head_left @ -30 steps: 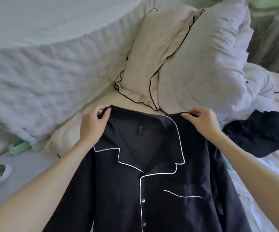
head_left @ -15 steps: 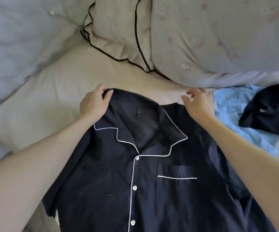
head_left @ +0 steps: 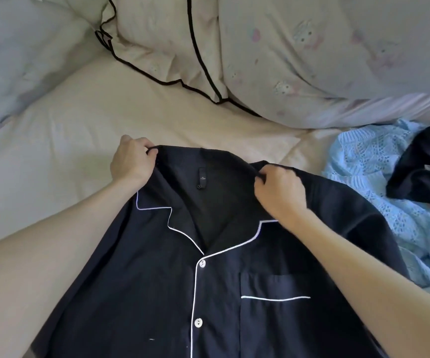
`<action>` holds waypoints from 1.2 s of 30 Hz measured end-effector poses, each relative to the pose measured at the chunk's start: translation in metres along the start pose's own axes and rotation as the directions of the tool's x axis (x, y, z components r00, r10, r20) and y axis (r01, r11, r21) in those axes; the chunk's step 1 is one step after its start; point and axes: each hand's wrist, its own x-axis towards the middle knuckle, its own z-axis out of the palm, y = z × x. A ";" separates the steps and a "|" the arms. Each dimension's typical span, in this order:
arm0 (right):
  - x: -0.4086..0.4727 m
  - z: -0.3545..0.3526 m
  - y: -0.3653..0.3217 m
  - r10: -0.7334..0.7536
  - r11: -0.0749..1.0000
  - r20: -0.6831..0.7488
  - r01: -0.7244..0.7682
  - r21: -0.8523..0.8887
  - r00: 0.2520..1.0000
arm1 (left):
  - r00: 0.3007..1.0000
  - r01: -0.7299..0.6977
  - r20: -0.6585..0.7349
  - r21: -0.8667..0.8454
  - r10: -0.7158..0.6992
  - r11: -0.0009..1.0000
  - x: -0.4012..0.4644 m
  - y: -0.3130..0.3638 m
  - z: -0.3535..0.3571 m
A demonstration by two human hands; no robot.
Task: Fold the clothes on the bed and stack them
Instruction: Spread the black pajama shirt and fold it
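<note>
Left hand and right hand each pinching a shoulder of the dark shirt, front up; long axis toward the person.

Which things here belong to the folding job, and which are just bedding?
Job:
navy button-front pyjama shirt with white piping, left hand and right hand each with a grip on its shoulders
light blue knitted garment
dark crumpled garment

Lying about:
cream black-piped pillow
printed pale pillow
</note>
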 end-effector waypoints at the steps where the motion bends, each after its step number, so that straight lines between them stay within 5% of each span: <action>1: 0.010 -0.007 -0.001 0.062 0.993 0.012 -0.063 0.103 0.998 | 1.000 0.028 0.000 -0.072 -0.028 0.997 0.004 0.001 0.000; 5: 0.052 -0.026 -0.006 0.275 0.856 0.115 -0.297 0.423 0.955 | 0.979 0.202 0.070 -0.369 -0.190 0.907 0.019 0.010 0.010; 9: 0.074 -0.011 -0.018 0.387 0.777 0.124 -0.396 0.489 0.914 | 0.931 0.362 0.178 -0.543 -0.317 0.758 0.025 0.009 0.021; 11: 0.076 -0.002 -0.028 0.381 0.579 0.274 -0.459 0.674 0.883 | 0.920 0.393 0.256 -0.612 -0.298 0.687 0.023 0.002 0.022; 13: 0.072 0.001 -0.033 0.258 0.321 0.435 -0.502 0.803 0.862 | 0.950 0.302 0.258 -0.603 -0.177 0.738 0.015 -0.006 0.019; 14: 0.068 0.003 -0.035 0.215 0.283 0.450 -0.496 0.821 0.867 | 0.966 0.223 0.235 -0.563 -0.104 0.796 0.009 -0.012 0.016; 15: 0.063 0.005 -0.035 0.202 0.319 0.414 -0.459 0.829 0.888 | 0.978 0.137 0.204 -0.507 -0.036 0.851 0.002 -0.020 0.012; 18: 0.035 0.008 -0.031 0.161 0.666 0.076 -0.165 0.728 0.984 | 0.989 -0.061 0.110 -0.321 0.101 0.945 -0.030 -0.052 0.001; 21: -0.018 0.019 -0.030 -0.095 0.864 -0.096 0.130 0.486 0.991 | 0.993 -0.088 0.063 -0.121 0.096 0.989 -0.066 -0.093 -0.009; 27: -0.124 0.073 -0.049 -0.487 0.873 0.016 0.487 -0.018 0.873 | 0.991 0.090 0.114 -0.120 -0.076 0.989 -0.127 -0.158 -0.029; 36: -0.211 0.128 -0.093 -0.456 0.826 0.246 0.510 -0.240 0.855 | 0.999 -0.019 0.035 0.044 0.017 0.999 -0.184 -0.220 -0.040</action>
